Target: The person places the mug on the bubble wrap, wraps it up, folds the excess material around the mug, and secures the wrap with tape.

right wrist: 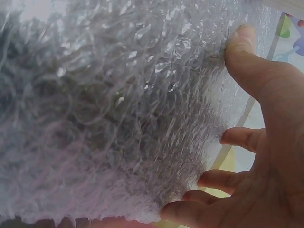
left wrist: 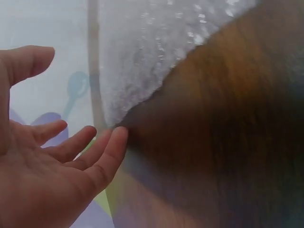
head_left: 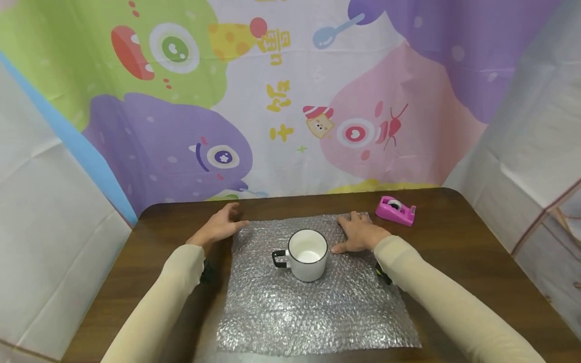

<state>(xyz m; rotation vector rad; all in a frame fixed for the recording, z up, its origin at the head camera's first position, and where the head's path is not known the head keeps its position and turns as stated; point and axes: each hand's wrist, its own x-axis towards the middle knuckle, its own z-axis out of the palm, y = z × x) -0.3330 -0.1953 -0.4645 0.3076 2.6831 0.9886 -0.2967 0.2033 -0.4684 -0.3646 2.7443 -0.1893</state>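
Note:
A white mug (head_left: 307,262) with a black rim and black handle stands upright on a sheet of bubble wrap (head_left: 281,312), its handle toward the left. At the sheet's far left corner is my left hand (head_left: 220,225), fingers spread and holding nothing. The left wrist view shows that hand (left wrist: 71,175) beside the sheet's corner, thumb raised apart from the fingers. My right hand (head_left: 358,233) rests on the far right part of the bubble wrap, its thumb close to the mug. In the right wrist view its fingertips (right wrist: 175,211) touch the sheet near the edge.
A pink tape dispenser (head_left: 396,210) sits at the back right of the brown wooden table (head_left: 458,242). Behind the table hangs a curtain (head_left: 281,166) with cartoon figures. Pale cloth panels (head_left: 45,212) flank both sides.

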